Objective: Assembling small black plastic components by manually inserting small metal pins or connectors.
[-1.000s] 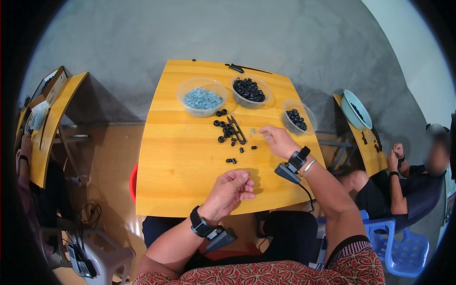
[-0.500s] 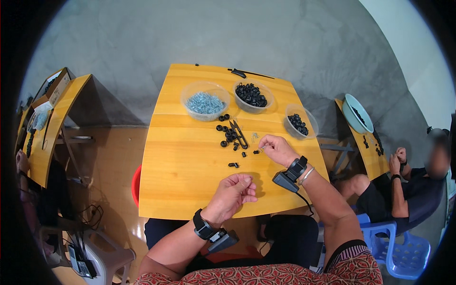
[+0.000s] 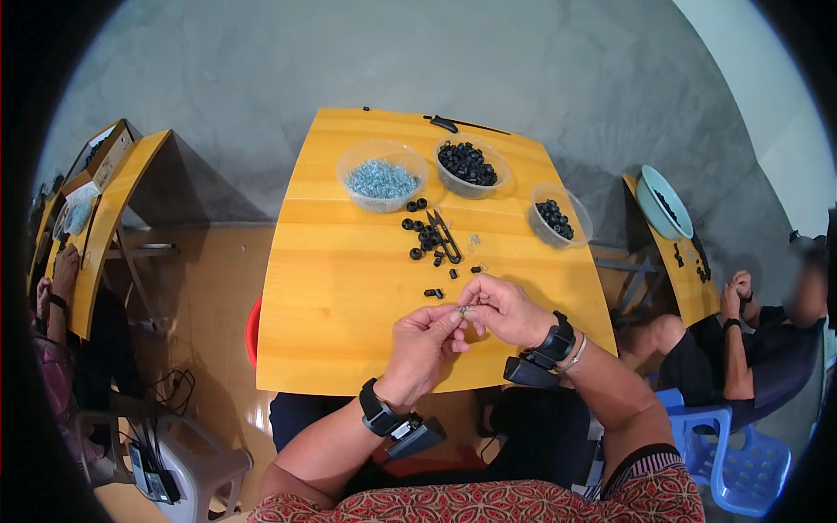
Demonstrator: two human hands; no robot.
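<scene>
Over the near part of the yellow table, my left hand (image 3: 418, 349) and my right hand (image 3: 508, 312) meet fingertip to fingertip. Between their pinched thumbs and forefingers sits a small shiny metal piece (image 3: 463, 309), too tiny to make out in detail. Just beyond lie a few small black plastic parts (image 3: 433, 294). Black thread snips (image 3: 446, 239) rest farther back, beside a cluster of round black beads (image 3: 424, 234). A few thin metal bits (image 3: 473, 241) lie to the right of the snips.
At the back stand clear bowls: one of pale blue metallic bits (image 3: 382, 179), one of black parts (image 3: 468, 164), and one of black round pieces (image 3: 555, 219) at right. Behind them lies a black-handled tool (image 3: 445, 124). People work at side tables; a blue stool (image 3: 741, 471) is at right.
My right hand has come back toward me and left, meeting my left hand, which has risen slightly. Their fingertips now pinch the small metal piece together. The view has shifted slightly.
</scene>
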